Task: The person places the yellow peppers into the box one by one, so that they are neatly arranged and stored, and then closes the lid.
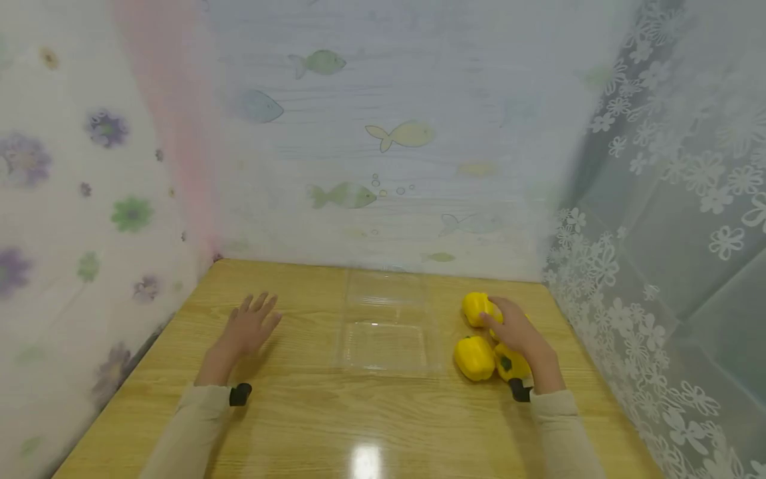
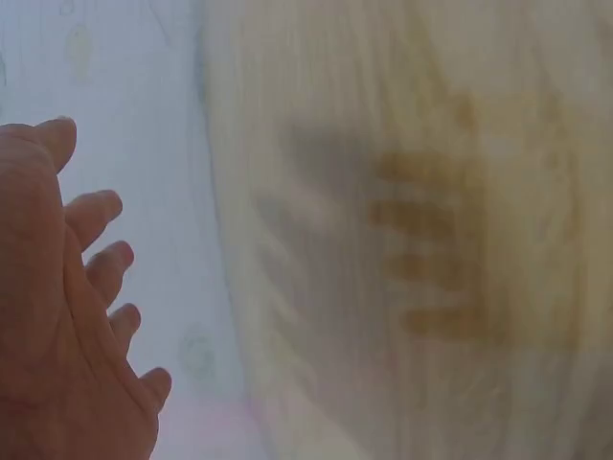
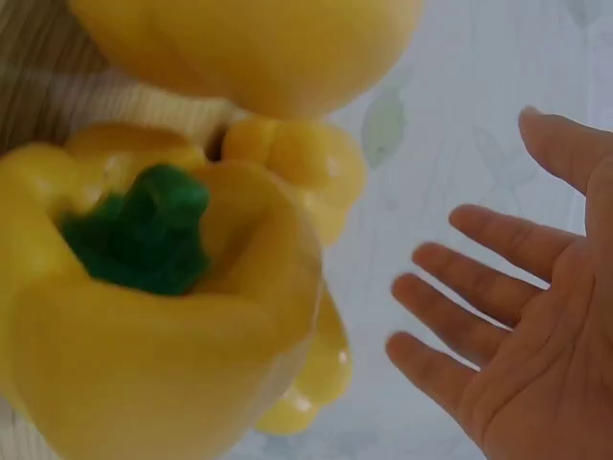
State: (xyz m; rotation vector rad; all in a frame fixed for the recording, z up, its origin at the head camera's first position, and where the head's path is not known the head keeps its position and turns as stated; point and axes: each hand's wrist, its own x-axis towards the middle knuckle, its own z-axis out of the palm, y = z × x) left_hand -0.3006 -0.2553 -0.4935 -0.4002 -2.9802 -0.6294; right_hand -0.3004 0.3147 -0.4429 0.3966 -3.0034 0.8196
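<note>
Several yellow bell peppers (image 1: 475,358) are grouped on the right of the table. My right hand (image 1: 516,327) hovers over the rear ones, partly covering them in the head view. In the right wrist view its fingers (image 3: 479,278) are spread and hold nothing; a pepper with a green stem (image 3: 153,355) fills the near side. A clear plastic box (image 1: 385,349) stands mid-table, its lid (image 1: 385,286) folded back toward the wall. Left of the box, my left hand (image 1: 247,329) is held above the wood with fingers extended, casting a shadow.
The wooden table (image 1: 359,416) meets a fish-patterned curtain (image 1: 383,159) at the back. Flowered sheets hang along the left (image 1: 90,219) and right sides. A dark band (image 1: 241,394) sits on the left wrist, another (image 1: 520,390) on the right.
</note>
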